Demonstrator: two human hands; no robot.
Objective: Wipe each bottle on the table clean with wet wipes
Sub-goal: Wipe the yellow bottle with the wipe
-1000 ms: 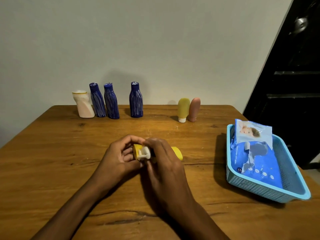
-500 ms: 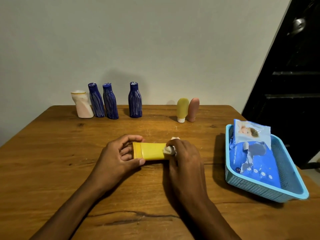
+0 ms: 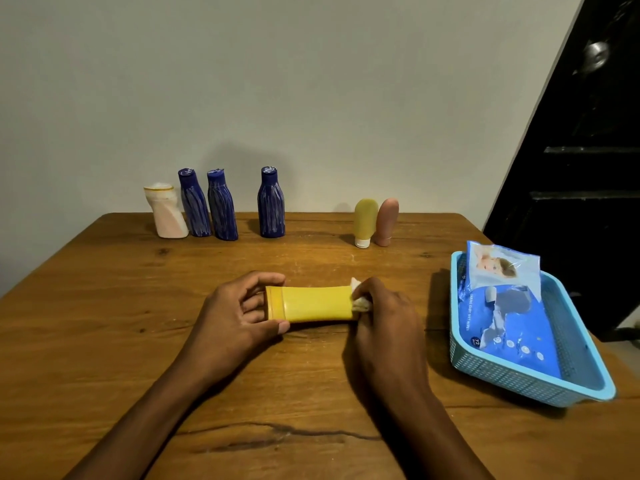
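Observation:
A yellow tube bottle [image 3: 311, 303] lies sideways at the middle of the wooden table [image 3: 104, 306]. My left hand [image 3: 239, 313] grips its left end between thumb and fingers. My right hand [image 3: 384, 313] pinches a crumpled white wet wipe [image 3: 358, 299] against the tube's right end. Along the back edge stand a white bottle [image 3: 166, 216], three dark blue bottles [image 3: 194, 204] [image 3: 221, 206] [image 3: 270, 204], a small yellow tube [image 3: 365, 220] and a small pink tube [image 3: 387, 220].
A light blue plastic basket [image 3: 519, 375] sits at the right edge of the table with blue wet-wipe packs [image 3: 502, 306] in it. A grey wall rises behind the table. A black door [image 3: 581, 168] stands at the far right.
My right hand has slid the wipe along the yellow tube from its left end to its right end. My left hand has kept its grip on the left end.

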